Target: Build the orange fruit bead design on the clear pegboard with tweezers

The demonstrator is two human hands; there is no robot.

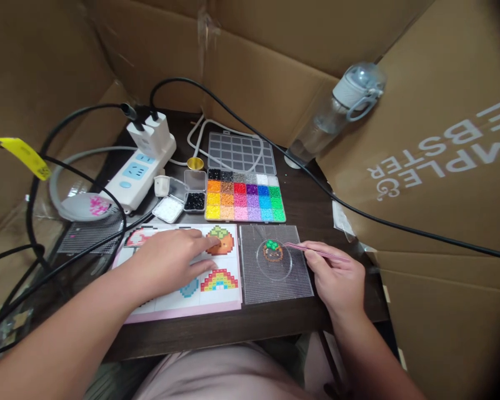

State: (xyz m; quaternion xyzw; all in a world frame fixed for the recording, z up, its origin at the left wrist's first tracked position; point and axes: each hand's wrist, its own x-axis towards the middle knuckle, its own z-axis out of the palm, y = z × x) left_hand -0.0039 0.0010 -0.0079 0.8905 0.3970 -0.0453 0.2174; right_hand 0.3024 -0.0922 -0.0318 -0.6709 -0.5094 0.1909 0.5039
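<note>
My left hand [173, 258] lies flat on a pattern sheet [216, 294], its index finger pointing at the orange fruit picture [223, 242]. A rainbow picture [219, 279] is just below. My right hand [337, 275] pinches pink tweezers [312, 250], their tip beside a small bead figure [272, 250], brown and orange with a green top. That figure sits on a clear square pegboard [275, 278] to the right of the sheet.
An open bead box [244, 194] with many colours lies behind the sheet, and small trays of white and black beads [181, 204] are left of it. A power strip [144, 161] with cables, a water bottle [337, 111] and cardboard walls [441, 166] surround the dark table [308, 205].
</note>
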